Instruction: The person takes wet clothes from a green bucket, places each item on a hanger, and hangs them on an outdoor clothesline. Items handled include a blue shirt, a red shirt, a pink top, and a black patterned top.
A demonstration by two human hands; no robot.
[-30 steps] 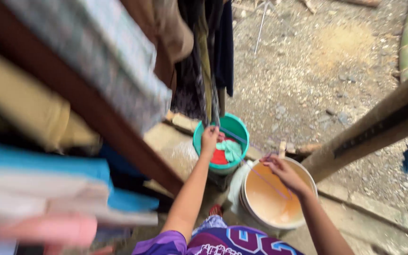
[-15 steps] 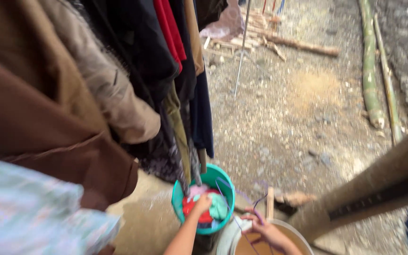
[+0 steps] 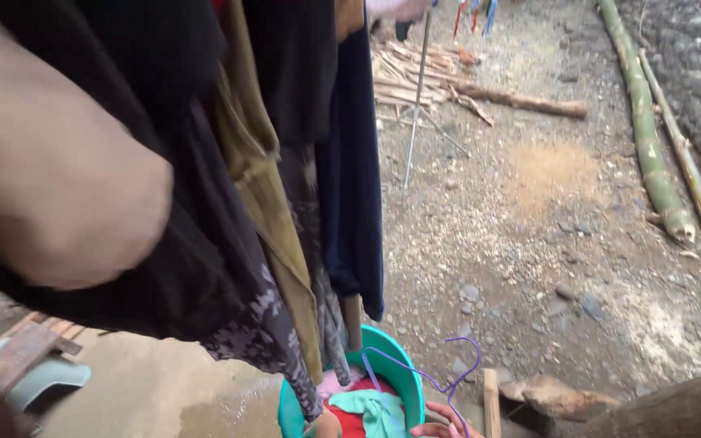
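At the bottom centre, a purple wire hanger [image 3: 432, 377] is pinched by the right hand [image 3: 444, 423] beside the teal bucket [image 3: 403, 373]. The left hand [image 3: 324, 425] is barely seen; its fingers cannot be told.

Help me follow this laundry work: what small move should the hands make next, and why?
Probably lift the purple hanger clear of the teal bucket. The right hand sits at the hanger's lower end, the left hand rests among the wet clothes in the bucket, and garments already hang directly above, so the hanger seems meant for the next piece.
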